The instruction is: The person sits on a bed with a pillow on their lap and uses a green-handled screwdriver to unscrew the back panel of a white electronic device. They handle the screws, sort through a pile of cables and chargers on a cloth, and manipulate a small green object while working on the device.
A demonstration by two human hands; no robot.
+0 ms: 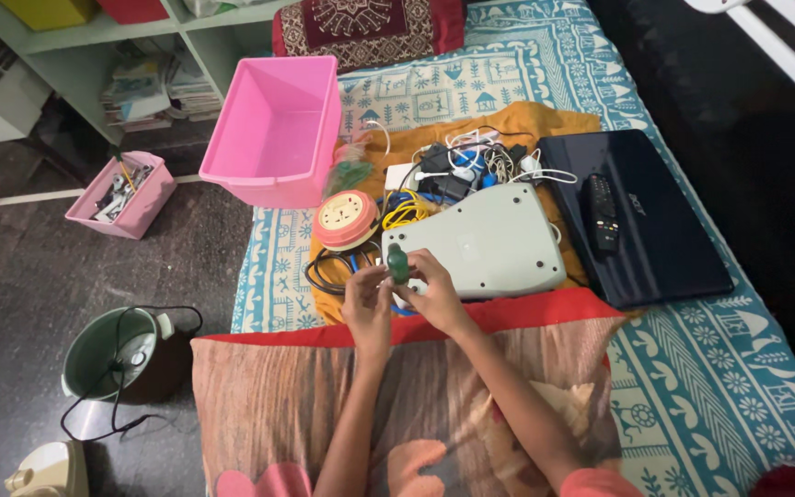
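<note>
Both hands met over the near edge of the bed. The left hand (367,302) and right hand (432,290) had their fingers curled around a small green object (398,264), held upright between them; what it was could not be told. Just beyond lay a pale grey device (485,241), underside up, on an orange cloth (526,124). To its left sat a round pink-and-cream extension reel (346,220), with tangled cables and chargers (471,166) farther off. A black remote (602,213) rested on a closed dark laptop (655,235) at right. An empty pink bin (273,133) stood far left.
</note>
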